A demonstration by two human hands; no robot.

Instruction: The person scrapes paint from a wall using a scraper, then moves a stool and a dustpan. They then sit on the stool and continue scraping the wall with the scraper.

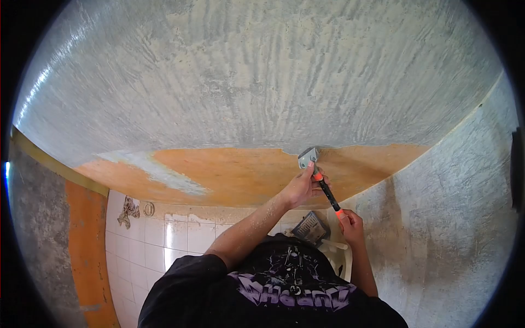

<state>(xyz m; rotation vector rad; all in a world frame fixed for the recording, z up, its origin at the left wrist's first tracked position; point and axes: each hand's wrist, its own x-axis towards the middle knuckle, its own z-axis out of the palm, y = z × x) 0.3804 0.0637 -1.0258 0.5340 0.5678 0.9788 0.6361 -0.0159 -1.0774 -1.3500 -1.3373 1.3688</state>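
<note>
A wall scraper point(328, 192) with a black and orange handle slants across the middle of the view. Its wide grey head point(307, 158) lies against the wall, where orange paint point(235, 169) meets the bare grey surface point(240, 82). My left hand point(304, 187) is closed around the upper handle, just below the head, with the thumb stretched toward it. Lower down, my right hand point(350, 223) grips the orange handle end. Pale specks of dust cling to my left forearm.
Below the wall is a white tiled floor point(147, 232) with debris along the wall's foot. A crumpled patterned cloth point(128, 211) and a tape-like ring point(149, 209) lie left. A dark tray point(310, 228) and a pale bucket point(340, 257) stand close to my body. Another wall point(432, 218) adjoins at right.
</note>
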